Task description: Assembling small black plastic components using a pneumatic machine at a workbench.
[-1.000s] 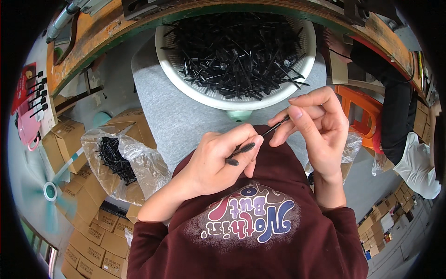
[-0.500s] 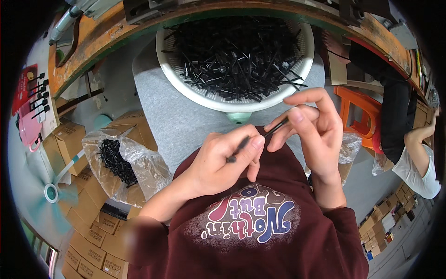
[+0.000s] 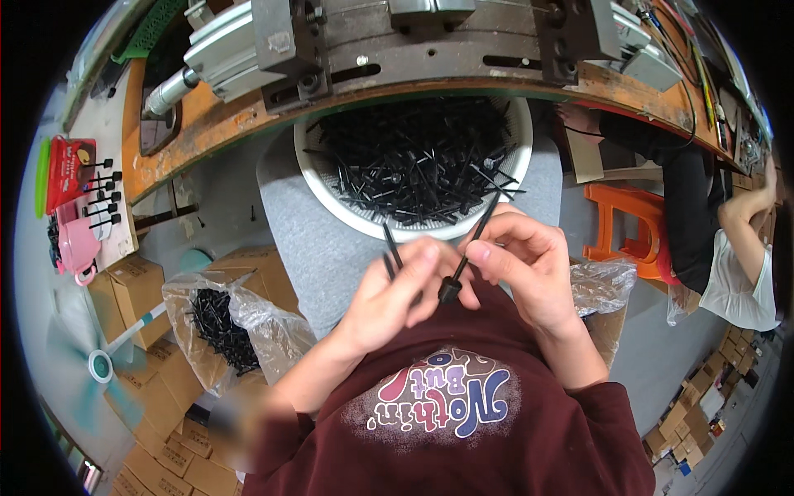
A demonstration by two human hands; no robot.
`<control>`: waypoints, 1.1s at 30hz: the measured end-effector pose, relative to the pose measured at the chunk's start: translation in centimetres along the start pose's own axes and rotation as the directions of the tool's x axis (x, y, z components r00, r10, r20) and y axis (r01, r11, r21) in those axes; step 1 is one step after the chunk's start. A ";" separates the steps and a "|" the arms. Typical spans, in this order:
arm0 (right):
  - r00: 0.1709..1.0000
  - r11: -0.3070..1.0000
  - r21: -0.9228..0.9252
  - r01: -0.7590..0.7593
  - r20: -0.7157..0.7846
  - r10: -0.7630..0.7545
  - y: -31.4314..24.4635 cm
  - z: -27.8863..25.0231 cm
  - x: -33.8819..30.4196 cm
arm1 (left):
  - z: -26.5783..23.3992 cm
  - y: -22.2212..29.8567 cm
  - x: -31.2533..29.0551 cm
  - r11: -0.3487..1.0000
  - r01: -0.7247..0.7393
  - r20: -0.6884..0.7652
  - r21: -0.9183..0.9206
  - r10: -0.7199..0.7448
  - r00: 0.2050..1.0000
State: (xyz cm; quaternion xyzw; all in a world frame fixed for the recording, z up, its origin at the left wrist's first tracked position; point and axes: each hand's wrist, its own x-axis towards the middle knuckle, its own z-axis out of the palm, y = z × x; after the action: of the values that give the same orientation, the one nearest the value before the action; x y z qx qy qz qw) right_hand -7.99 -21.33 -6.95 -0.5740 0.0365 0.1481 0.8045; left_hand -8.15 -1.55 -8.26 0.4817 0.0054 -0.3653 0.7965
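My right hand (image 3: 529, 269) pinches a thin black rod with a wide, knob-like head (image 3: 467, 256), tilted with the head low and toward the left hand. Between the thumb and fingers of my left hand (image 3: 385, 298) are slim black rods (image 3: 392, 248), their ends pointing up; motion blurs them partly, and their lower ends are hidden. Both hands are close together over my lap, just in front of a white plastic basket (image 3: 318, 197). It is heaped with black rod pieces (image 3: 413, 161) of similar look.
A wooden workbench edge (image 3: 223, 124) with metal clamping fixtures (image 3: 289, 50) spans beyond the basket. At left are a clear bag of black pieces (image 3: 273, 326), a fan (image 3: 100, 366) and cardboard boxes (image 3: 136, 302). An orange stool (image 3: 616, 219) and another person's arm (image 3: 748, 215) are at right.
The view has tilted upward, showing more of the bench. My hands have drawn apart, and the right one now holds a headed rod hanging head-down. Rods now stick up from the left hand.
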 end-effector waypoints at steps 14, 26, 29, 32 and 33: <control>0.992 0.988 0.142 0.064 -0.117 -0.048 -2.2 0.9 2.8 | 0.9 3.7 1.2 0.244 -0.545 0.240 0.802 0.705 0.668; 0.982 0.959 0.237 0.153 0.074 -0.175 -7.1 0.7 6.2 | 0.6 7.4 2.5 0.509 -0.660 0.159 0.553 0.713 0.683; 0.920 0.919 -0.014 0.393 -0.007 -0.393 -10.1 2.4 7.6 | 0.6 9.1 3.1 0.410 -0.697 0.139 0.589 0.798 0.587; 0.734 0.687 -0.362 0.630 -0.011 -0.679 -14.6 2.9 10.3 | 0.6 11.4 3.2 0.077 -0.541 0.210 0.838 0.868 0.450; 0.655 0.582 -0.447 0.679 0.010 -0.756 -16.0 3.1 12.1 | 0.6 11.7 3.5 -0.004 -0.495 0.238 0.869 0.880 0.411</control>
State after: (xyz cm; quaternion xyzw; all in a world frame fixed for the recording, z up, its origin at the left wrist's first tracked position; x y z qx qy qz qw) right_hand 7.65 -20.82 5.94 -0.7060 -0.1584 -0.2396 0.6474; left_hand 1.12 -0.86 -0.29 0.7949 -0.2664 0.2469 0.4861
